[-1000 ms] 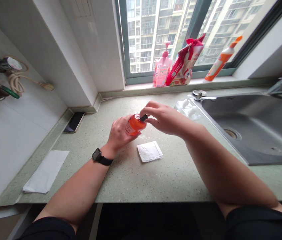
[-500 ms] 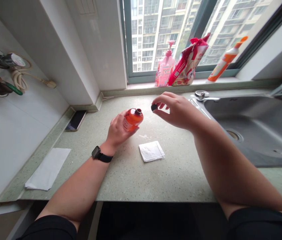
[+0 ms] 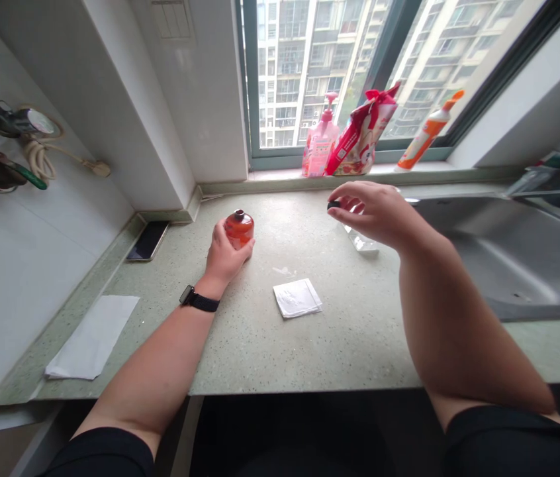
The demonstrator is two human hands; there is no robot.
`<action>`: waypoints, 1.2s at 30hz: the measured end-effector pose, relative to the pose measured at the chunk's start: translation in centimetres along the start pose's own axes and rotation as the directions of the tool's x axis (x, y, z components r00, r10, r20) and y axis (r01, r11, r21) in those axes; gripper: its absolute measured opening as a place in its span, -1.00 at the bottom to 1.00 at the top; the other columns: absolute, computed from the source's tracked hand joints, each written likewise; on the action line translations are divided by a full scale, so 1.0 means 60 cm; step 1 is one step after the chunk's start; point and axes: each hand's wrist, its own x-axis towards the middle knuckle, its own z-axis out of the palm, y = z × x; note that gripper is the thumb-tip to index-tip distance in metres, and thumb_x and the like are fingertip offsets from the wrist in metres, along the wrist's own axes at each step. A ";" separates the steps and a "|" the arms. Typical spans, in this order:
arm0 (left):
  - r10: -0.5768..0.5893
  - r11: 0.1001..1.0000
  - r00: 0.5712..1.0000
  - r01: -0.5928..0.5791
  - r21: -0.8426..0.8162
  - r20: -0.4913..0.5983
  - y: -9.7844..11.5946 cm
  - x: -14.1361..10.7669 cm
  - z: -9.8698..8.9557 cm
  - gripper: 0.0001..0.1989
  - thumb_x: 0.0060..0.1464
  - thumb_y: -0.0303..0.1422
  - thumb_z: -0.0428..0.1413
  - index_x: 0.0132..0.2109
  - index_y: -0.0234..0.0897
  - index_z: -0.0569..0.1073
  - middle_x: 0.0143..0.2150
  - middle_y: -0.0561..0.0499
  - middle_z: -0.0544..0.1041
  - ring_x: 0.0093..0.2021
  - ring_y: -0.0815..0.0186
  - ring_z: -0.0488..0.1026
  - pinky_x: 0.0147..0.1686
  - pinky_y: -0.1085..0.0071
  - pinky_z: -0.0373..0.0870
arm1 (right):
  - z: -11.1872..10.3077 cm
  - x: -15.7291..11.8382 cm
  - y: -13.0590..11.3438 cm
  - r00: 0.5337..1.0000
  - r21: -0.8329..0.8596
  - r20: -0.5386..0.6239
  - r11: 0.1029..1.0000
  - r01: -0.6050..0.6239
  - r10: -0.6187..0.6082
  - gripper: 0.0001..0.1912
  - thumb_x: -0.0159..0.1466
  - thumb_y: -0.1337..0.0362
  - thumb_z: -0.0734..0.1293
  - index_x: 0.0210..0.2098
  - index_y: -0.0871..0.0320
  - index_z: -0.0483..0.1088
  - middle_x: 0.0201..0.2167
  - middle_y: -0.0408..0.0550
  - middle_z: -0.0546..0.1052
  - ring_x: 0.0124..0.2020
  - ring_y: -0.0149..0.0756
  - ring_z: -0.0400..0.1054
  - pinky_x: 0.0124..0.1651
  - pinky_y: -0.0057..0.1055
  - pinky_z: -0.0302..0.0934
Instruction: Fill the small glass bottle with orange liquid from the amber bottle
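An orange-red bottle (image 3: pixel 240 228) with an open dark neck stands nearly upright at the left of the counter's middle. My left hand (image 3: pixel 225 255) is wrapped round its side. Further right, over the counter, my right hand (image 3: pixel 372 211) pinches a small black cap (image 3: pixel 333 205) between thumb and fingers. A clear plastic object (image 3: pixel 363 242) lies under and just beyond my right hand, partly hidden by it. Between and nearer than the hands, a folded white cloth or tissue (image 3: pixel 296 298) lies flat on the counter.
A phone (image 3: pixel 147 241) and a white sheet (image 3: pixel 93 336) lie at the left. The steel sink (image 3: pixel 533 248) is at the right. On the windowsill stand a pink pump bottle (image 3: pixel 320 146), a red bag (image 3: pixel 362 136) and an orange-white bottle (image 3: pixel 423 140).
My left hand has moved left with the bottle, which now stands more upright. My right hand has moved right with the cap. The clear plastic object has come into view, and the camera has shifted slightly.
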 end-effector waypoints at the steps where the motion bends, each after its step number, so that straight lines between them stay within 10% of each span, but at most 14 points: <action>1: 0.002 1.000 1.000 -0.002 -0.014 -0.001 -0.001 0.001 0.000 -0.16 0.09 -0.19 0.42 0.38 -0.17 0.20 0.30 -0.30 0.46 0.23 -0.07 0.55 0.19 -0.04 0.56 | 0.008 -0.004 0.005 1.000 0.015 0.017 1.000 -0.013 0.013 -0.73 0.33 0.06 0.37 -0.10 0.07 0.58 -0.28 -0.02 0.62 -0.28 -0.18 0.52 -0.14 -0.18 0.39; 7: -0.030 0.998 0.999 0.029 -0.050 -0.022 -0.003 0.003 0.001 -0.01 0.01 -0.20 0.45 0.46 -0.21 0.13 0.42 -0.38 0.33 0.43 -0.18 0.34 0.42 -0.20 0.30 | 0.109 -0.042 0.047 0.984 0.069 0.169 0.996 -0.062 0.050 -0.82 0.26 0.24 0.39 -0.15 0.11 0.50 -0.25 -0.04 0.62 -0.31 -0.25 0.51 -0.16 -0.26 0.37; 14: 0.091 0.995 0.989 -0.095 -0.030 -0.113 0.006 0.002 -0.004 -0.03 0.11 -0.21 0.39 0.50 -0.13 0.05 0.36 -0.30 0.31 0.40 -0.11 0.35 0.44 -0.15 0.27 | 0.201 -0.072 0.089 0.983 0.034 0.090 0.986 -0.164 0.160 -0.66 0.22 0.46 0.33 -0.03 0.14 0.52 -0.05 0.07 0.67 -0.06 -0.16 0.56 0.06 -0.20 0.40; 22: 0.350 0.931 0.922 -0.322 0.175 -0.165 0.051 -0.007 -0.030 -0.14 0.15 -0.26 0.31 0.48 -0.09 0.11 0.44 -0.25 0.16 0.49 -0.22 0.15 0.50 -0.25 0.12 | 0.217 -0.066 0.112 0.970 -0.041 0.065 0.972 -0.232 0.234 -0.69 0.32 0.38 0.34 0.02 0.13 0.59 0.04 0.10 0.69 0.10 -0.04 0.51 0.26 -0.06 0.33; 26: 0.428 0.895 0.893 -0.396 0.205 -0.143 0.081 -0.021 -0.033 -0.53 0.16 -0.33 0.31 0.20 -0.07 0.44 0.33 -0.16 0.32 0.36 -0.17 0.31 0.40 -0.26 0.26 | 0.222 -0.057 0.116 0.961 -0.089 0.056 0.960 -0.267 0.272 -0.68 0.33 0.37 0.32 0.04 0.17 0.58 0.02 0.16 0.69 0.08 0.03 0.49 0.24 0.01 0.32; 36: 0.614 0.752 0.752 -0.650 0.112 0.239 0.104 -0.034 -0.020 -0.93 0.32 -0.25 0.26 -0.13 -0.09 0.62 -0.11 -0.04 0.62 -0.14 0.13 0.52 -0.03 0.05 0.53 | 0.189 -0.057 0.096 0.978 -0.037 -0.067 0.979 -0.198 0.195 -0.65 0.36 0.32 0.32 0.11 0.12 0.54 0.11 0.14 0.59 0.14 -0.03 0.47 0.28 -0.05 0.31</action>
